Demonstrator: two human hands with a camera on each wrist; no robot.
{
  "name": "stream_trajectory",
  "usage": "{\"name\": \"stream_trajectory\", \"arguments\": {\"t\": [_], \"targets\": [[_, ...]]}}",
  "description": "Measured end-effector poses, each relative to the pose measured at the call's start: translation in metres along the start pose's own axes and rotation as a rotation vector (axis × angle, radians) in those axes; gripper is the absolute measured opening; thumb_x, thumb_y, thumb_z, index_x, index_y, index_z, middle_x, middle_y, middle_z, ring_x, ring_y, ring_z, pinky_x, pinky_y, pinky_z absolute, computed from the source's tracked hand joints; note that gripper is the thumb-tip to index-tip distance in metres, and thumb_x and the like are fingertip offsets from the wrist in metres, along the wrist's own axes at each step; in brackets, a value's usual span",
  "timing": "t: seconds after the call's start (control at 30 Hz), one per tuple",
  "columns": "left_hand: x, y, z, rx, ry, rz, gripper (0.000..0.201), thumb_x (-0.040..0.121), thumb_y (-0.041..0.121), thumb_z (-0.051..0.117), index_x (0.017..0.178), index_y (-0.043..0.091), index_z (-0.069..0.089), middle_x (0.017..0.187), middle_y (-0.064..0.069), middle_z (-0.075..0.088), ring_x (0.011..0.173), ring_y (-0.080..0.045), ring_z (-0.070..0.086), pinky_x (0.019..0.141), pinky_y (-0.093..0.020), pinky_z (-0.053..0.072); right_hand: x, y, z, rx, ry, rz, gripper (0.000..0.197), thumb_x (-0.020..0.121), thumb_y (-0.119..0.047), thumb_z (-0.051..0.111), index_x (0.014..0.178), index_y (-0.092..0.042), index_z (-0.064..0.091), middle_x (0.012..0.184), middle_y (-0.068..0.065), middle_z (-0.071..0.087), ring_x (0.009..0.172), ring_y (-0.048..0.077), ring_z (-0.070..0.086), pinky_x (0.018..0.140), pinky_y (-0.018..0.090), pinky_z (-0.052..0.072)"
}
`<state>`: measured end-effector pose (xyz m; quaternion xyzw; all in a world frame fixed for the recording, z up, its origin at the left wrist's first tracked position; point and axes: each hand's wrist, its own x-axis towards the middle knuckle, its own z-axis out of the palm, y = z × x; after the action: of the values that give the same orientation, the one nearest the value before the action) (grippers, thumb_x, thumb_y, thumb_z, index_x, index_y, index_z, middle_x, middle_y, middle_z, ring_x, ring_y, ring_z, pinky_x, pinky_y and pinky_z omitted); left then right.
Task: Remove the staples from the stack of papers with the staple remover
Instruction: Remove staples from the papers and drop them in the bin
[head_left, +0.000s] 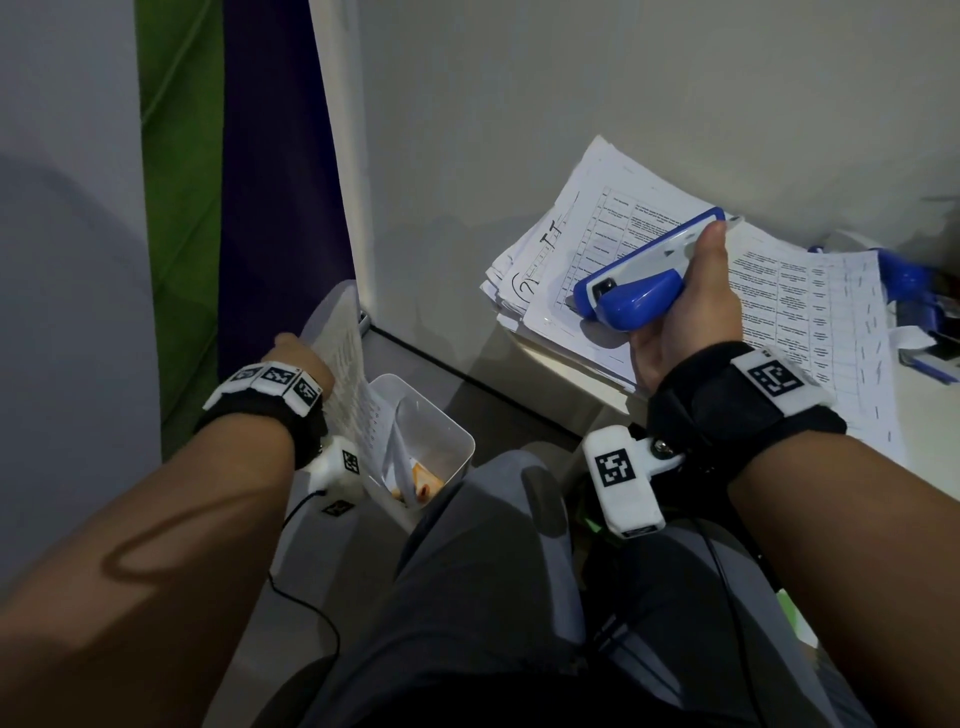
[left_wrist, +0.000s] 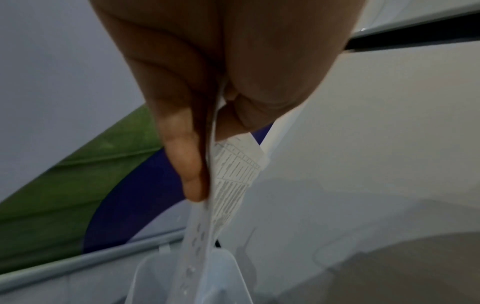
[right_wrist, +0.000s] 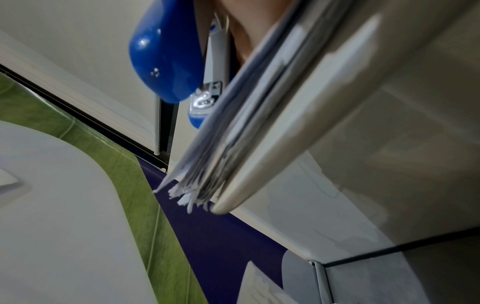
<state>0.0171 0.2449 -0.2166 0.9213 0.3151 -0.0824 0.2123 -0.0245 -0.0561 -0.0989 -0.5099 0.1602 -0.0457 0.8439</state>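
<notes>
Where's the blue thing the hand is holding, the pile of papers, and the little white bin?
blue-and-white staple remover (head_left: 636, 296), head view, its blue handle.
stack of printed white papers (head_left: 800, 291), head view, top sheet.
white plastic bin (head_left: 457, 447), head view, right rim.

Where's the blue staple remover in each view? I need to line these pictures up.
Head: the staple remover is right of centre, gripped by the right hand over the stack of papers.
Left wrist: not in it; only the left hand pinching a sheet of paper.
Right wrist: top centre, beside the stack's edge.
Shared landmark: the green and purple wall band.
</notes>
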Motion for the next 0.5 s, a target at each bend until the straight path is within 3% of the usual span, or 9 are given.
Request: {"name": "stream_trajectory", "arguments": {"t": [0.13, 0.27, 0.4, 0.5], "targets": [[-0.013, -0.009, 0.025, 0.037, -0.246, 0.115, 0.034, 0.093, 0.003, 0.048, 0.125, -0.007, 0.048, 0.117, -0.022, 0.057, 0.104, -0.035, 0.059, 0.089, -0.042, 0.050, 0.002, 0.000, 0.000, -0.001, -0.009, 0.004, 0.054, 0.100, -0.058, 0.029, 0.127, -0.023, 0.058, 0.110, 0.004, 0.074, 0.096, 0.027, 0.072, 0.080, 0.061, 0.054], [-0.025, -0.007, 0.028, 0.220, -0.372, 0.138, 0.033, 0.092, 0.020, 0.055, 0.116, -0.002, 0.056, 0.113, -0.016, 0.062, 0.101, -0.031, 0.061, 0.084, -0.034, 0.050, 0.002, 0.001, -0.001, 0.016, -0.008, 0.006, 0.052, 0.100, -0.057, 0.030, 0.128, -0.022, 0.058, 0.111, 0.004, 0.073, 0.097, 0.025, 0.072, 0.082, 0.058, 0.056], [-0.025, 0.003, 0.010, 0.261, -0.310, 0.160, 0.031, 0.089, 0.025, 0.057, 0.108, 0.000, 0.059, 0.100, -0.013, 0.060, 0.089, -0.029, 0.057, 0.072, -0.030, 0.042, 0.002, -0.001, -0.003, 0.005, -0.011, 0.019, 0.052, 0.099, -0.059, 0.031, 0.128, -0.024, 0.057, 0.111, 0.003, 0.073, 0.096, 0.025, 0.072, 0.081, 0.057, 0.056], [-0.030, 0.021, -0.008, 0.071, -0.145, 0.228, 0.028, 0.090, 0.017, 0.055, 0.111, -0.001, 0.059, 0.111, -0.019, 0.061, 0.094, -0.032, 0.056, 0.076, -0.033, 0.042, -0.001, -0.001, -0.001, 0.023, -0.001, 0.023, 0.051, 0.099, -0.058, 0.033, 0.128, -0.024, 0.057, 0.109, 0.003, 0.074, 0.096, 0.025, 0.073, 0.080, 0.056, 0.057]]}}
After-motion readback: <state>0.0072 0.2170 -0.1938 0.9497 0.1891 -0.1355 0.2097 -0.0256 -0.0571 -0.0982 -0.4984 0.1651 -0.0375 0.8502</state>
